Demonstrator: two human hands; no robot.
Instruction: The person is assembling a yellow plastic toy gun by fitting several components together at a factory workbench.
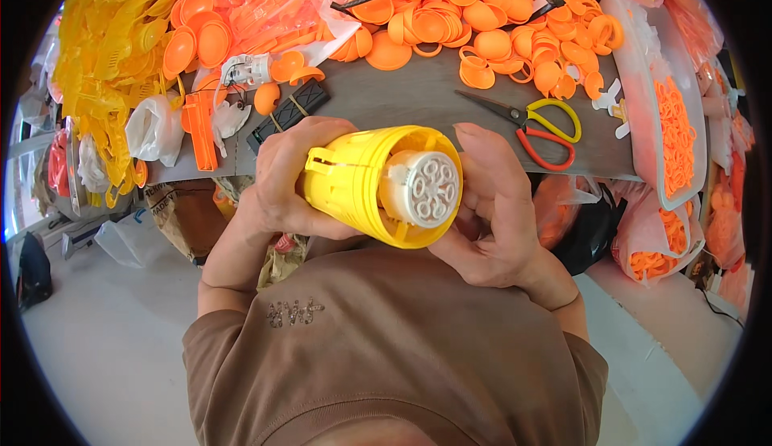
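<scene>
A yellow ribbed plastic cylinder (338,179) lies tilted in front of my chest, its wide end facing up and to the right. Inside that end sits a clear and whitish round insert (432,189) with a ring of several small round holes. My left hand (293,176) is closed around the cylinder's narrower side. Beside the rim, my right hand (498,213) is cupped with its fingers apart, and a lower digit reaches the rim's bottom edge. Some right fingers are partly hidden behind the rim. I see nothing else held in that hand.
Orange round caps (434,24) are heaped across the grey table (402,92). Yellow plastic parts (112,68) pile up at left. Scissors (527,120) with yellow and red handles, a black banded block (289,115) and a bin (643,108) of small orange pieces stand around my hands.
</scene>
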